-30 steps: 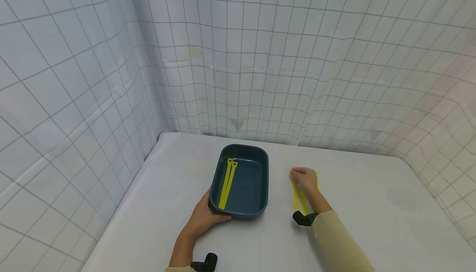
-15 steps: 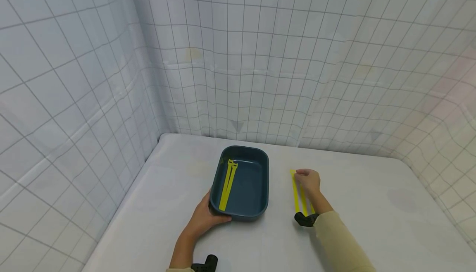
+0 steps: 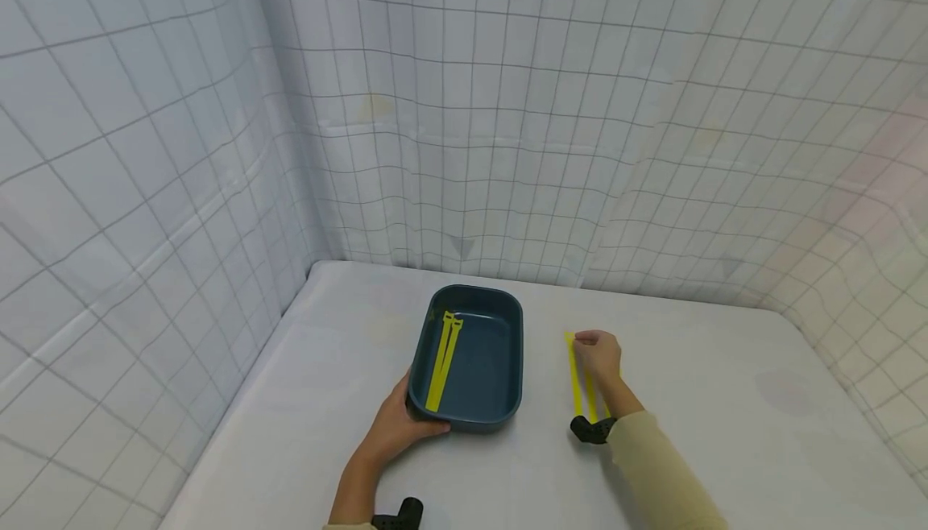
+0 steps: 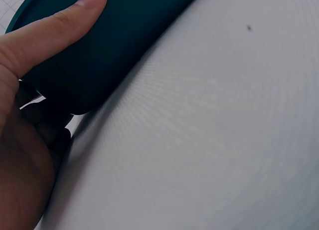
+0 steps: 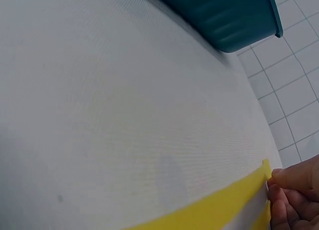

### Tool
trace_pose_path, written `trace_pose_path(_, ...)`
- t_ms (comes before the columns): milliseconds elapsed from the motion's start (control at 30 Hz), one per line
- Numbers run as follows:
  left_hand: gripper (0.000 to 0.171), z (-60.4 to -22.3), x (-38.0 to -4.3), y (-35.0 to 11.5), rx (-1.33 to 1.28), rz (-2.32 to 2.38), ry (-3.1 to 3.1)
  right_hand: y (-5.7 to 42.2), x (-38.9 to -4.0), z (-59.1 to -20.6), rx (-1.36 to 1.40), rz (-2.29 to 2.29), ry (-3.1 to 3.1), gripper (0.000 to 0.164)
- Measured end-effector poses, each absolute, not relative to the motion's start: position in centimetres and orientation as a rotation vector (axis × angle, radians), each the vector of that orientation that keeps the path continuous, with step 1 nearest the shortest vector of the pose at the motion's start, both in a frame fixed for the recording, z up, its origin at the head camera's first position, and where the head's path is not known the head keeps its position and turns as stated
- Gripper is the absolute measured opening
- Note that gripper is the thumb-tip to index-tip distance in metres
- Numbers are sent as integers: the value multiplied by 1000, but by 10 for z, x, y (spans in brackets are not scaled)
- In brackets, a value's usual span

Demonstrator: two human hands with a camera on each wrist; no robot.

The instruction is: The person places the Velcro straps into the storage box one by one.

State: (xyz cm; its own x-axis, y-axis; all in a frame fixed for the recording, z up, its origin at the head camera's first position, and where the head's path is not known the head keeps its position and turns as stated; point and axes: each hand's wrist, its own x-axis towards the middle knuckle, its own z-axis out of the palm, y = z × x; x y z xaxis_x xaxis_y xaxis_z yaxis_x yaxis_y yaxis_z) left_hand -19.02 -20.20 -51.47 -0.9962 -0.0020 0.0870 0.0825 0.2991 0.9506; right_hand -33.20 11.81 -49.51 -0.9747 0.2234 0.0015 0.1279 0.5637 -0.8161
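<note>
Gripping the central tray (image 3: 482, 369) with my left hand (image 3: 395, 424), I'm likely picking frame-right straps (image 3: 576, 385); my right hand (image 3: 602, 358), grasp unclear, needs a sure pinch.

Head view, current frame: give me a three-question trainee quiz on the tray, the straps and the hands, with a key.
1. How many yellow straps can be made out inside the dark teal tray?
2. True or false: the right hand is gripping the tray's rim.
3. Which corner of the tray does the left hand hold, as the person sees it: A) far right, B) near left, C) far left?

Key: 1. Two. 2. False; it is at the loose straps right of the tray. 3. B.
</note>
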Motion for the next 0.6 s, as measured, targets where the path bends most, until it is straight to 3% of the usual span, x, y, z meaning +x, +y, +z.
trace_pose_path(600,109,-498,-183,-199,-85,-1842,-2454,114,-338,-497,-337,1408,-2662,18)
